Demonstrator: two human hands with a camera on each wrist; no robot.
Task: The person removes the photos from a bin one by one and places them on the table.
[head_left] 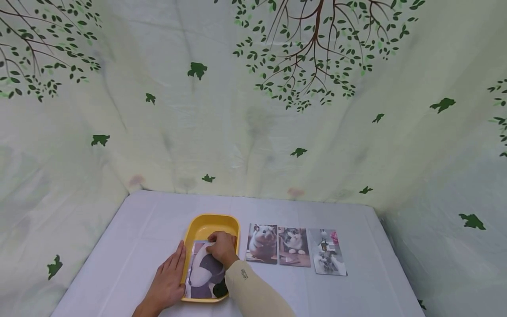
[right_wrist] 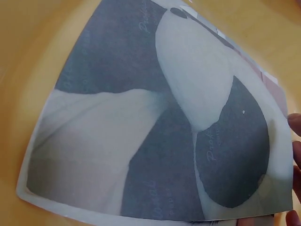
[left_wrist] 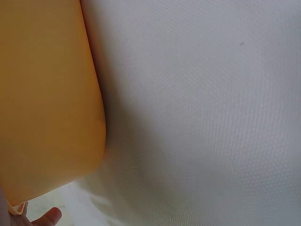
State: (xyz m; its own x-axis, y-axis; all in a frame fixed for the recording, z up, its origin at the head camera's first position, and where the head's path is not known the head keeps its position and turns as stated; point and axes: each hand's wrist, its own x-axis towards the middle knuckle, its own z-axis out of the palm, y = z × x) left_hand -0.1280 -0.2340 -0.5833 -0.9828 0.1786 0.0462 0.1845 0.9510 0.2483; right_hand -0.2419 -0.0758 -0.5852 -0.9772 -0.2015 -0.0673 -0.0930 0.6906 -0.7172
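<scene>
A yellow tray (head_left: 206,223) stands on the table, a picture card (head_left: 200,275) with pale and dark shapes lying in its near part. My right hand (head_left: 222,248) reaches into the tray and pinches the card at its far edge. Seen from the right wrist, the top card (right_wrist: 141,117) is bowed, edges of more cards show beneath it, and fingertips (right_wrist: 295,123) meet its right side. My left hand (head_left: 168,275) lies along the tray's left wall with straight fingers. The tray's outer wall (left_wrist: 47,94) fills the left of the left wrist view.
Right of the tray, three animal photo cards lie in a row: a hamster card (head_left: 262,244), a cat card (head_left: 294,246) and a greyish card (head_left: 328,252) set slightly askew. A white cloth (head_left: 130,246) covers the table, and a leaf-patterned curtain (head_left: 245,132) hangs behind.
</scene>
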